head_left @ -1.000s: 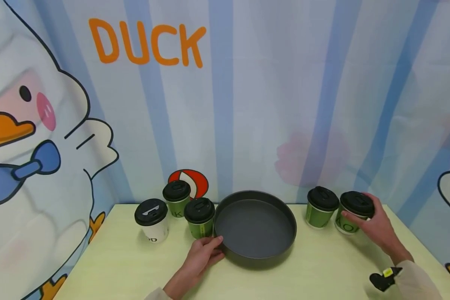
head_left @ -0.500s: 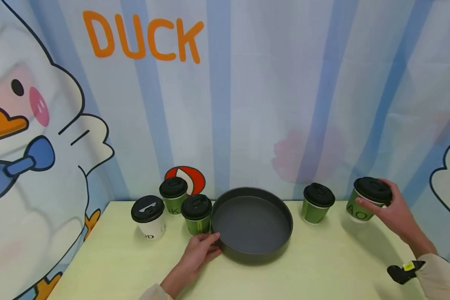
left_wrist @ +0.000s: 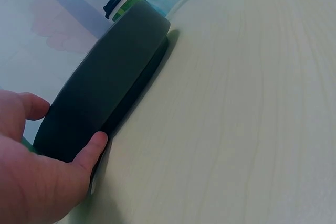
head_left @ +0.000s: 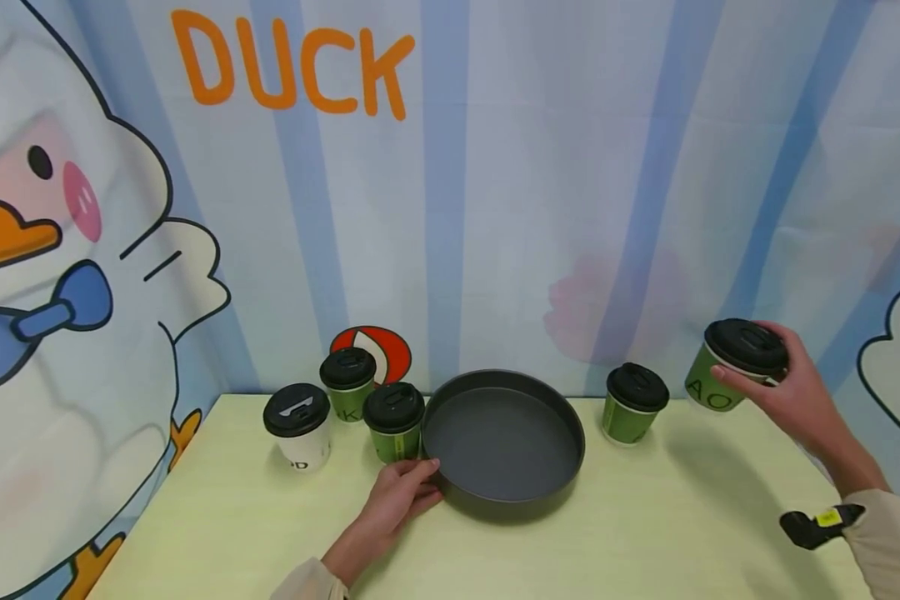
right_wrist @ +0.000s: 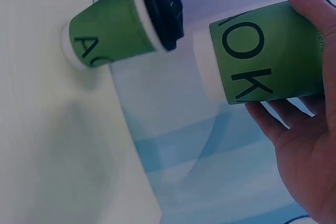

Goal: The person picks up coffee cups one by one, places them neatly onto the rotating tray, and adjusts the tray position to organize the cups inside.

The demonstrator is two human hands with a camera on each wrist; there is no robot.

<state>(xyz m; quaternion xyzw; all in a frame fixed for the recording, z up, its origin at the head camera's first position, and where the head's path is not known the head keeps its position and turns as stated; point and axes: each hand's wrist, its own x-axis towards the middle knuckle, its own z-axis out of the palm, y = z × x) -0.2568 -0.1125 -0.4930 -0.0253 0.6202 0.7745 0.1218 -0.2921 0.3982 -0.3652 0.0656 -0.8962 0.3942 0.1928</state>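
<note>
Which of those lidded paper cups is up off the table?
The green paper cup farthest right, held in the person's right hand. The white cup and three other green cups all stand on the table.

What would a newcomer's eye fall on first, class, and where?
Probably the round dark-grey pan, mid-scene, its near-left edge pinched by the left grip. Then the green black-lidded paper cup, held above the pale table by the right grip, far right. Orange DUCK lettering marks the blue-striped backdrop, upper left.
</note>
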